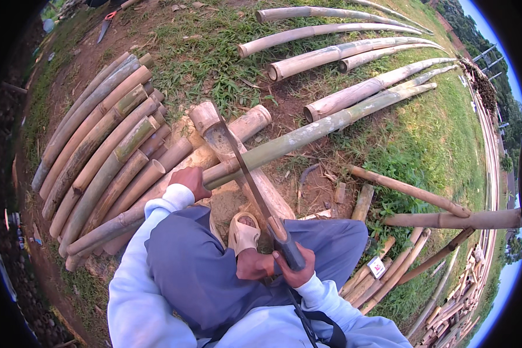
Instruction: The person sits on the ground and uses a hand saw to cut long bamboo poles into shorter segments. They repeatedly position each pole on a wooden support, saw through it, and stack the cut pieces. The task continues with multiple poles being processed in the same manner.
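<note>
I saw my left hand (190,181) clenched around a long bamboo pole (307,134) near the frame's centre, pinning it across a thicker bamboo log (226,145) that served as a block. My right hand (296,268), low and right of centre, gripped the handle of a long machete (246,171), its blade laid against the pole just right of the left hand. A stack of cut bamboo lengths (98,145) lay at the left, and longer poles (342,52) on the grass above.
</note>
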The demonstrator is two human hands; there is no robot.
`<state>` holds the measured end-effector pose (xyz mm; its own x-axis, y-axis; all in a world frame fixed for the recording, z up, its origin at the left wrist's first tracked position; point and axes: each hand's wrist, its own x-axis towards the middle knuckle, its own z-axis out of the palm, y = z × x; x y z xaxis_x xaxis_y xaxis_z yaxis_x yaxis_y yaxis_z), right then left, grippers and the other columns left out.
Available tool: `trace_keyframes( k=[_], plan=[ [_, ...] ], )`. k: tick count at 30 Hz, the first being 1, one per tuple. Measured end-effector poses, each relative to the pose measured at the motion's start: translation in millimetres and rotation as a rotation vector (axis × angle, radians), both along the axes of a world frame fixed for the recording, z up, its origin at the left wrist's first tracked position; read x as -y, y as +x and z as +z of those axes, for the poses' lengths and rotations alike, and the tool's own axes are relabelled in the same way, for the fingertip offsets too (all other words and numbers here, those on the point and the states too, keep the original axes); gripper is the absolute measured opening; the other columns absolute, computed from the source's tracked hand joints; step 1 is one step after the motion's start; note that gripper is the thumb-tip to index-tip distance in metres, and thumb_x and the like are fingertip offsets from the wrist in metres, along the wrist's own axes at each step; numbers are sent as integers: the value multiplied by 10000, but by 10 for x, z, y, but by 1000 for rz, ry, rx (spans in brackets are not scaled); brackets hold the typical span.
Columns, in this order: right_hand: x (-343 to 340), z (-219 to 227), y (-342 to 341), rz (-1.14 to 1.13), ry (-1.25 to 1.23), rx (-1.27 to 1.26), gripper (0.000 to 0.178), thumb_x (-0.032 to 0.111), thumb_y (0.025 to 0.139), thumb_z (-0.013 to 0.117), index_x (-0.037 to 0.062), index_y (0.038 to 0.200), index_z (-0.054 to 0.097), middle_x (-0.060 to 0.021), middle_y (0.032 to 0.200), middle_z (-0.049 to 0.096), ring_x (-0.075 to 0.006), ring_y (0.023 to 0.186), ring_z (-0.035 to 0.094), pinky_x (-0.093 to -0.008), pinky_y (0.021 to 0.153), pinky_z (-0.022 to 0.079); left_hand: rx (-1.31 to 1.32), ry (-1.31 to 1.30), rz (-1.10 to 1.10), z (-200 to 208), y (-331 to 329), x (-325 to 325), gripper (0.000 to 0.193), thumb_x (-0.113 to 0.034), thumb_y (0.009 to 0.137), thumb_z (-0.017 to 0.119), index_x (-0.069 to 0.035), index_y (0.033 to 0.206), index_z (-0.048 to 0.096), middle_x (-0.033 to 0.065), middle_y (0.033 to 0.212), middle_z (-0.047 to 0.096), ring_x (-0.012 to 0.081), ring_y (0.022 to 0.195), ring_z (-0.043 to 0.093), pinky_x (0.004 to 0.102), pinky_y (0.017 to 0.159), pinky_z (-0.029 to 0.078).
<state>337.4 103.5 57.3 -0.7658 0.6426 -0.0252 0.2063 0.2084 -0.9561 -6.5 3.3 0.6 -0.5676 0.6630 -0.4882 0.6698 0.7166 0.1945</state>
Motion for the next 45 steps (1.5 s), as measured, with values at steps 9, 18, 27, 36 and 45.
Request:
trace_keyframes(
  k=[9,18,27,36,45],
  plan=[
    [-165,52,-359,101,-58,92,192,85,909,751,9,1079,700,-91,741,680,-108,642,603,-298,619,505,-8,13,-19,47,34,-70,512,-407,665,818,-4,967,724,212,923,741,375,904,725,467,878,562],
    [-32,237,-37,78,-97,75,166,74,918,729,1,1064,701,-104,772,683,-127,674,635,-306,626,505,-17,-5,-8,41,11,-48,520,-397,665,819,-3,986,710,233,907,732,384,882,724,462,848,569],
    [-29,290,171,124,-118,147,258,73,906,741,-2,1148,693,-124,829,727,-145,726,670,-305,675,528,-29,-17,5,84,2,-5,547,-412,654,835,3,993,720,240,915,734,391,889,725,467,855,568],
    [-333,-114,-668,37,-75,84,163,102,903,751,-22,997,701,-115,730,684,-107,663,603,-322,610,497,-49,7,-20,109,42,-137,520,-403,666,836,-4,977,716,234,928,734,388,914,722,469,860,565],
    [63,389,360,68,-6,167,179,-2,861,725,16,1039,720,-109,852,733,-242,735,736,-325,678,555,-23,3,8,25,-7,22,521,-403,658,817,-8,981,715,239,907,730,380,883,726,460,845,571]
  ],
)
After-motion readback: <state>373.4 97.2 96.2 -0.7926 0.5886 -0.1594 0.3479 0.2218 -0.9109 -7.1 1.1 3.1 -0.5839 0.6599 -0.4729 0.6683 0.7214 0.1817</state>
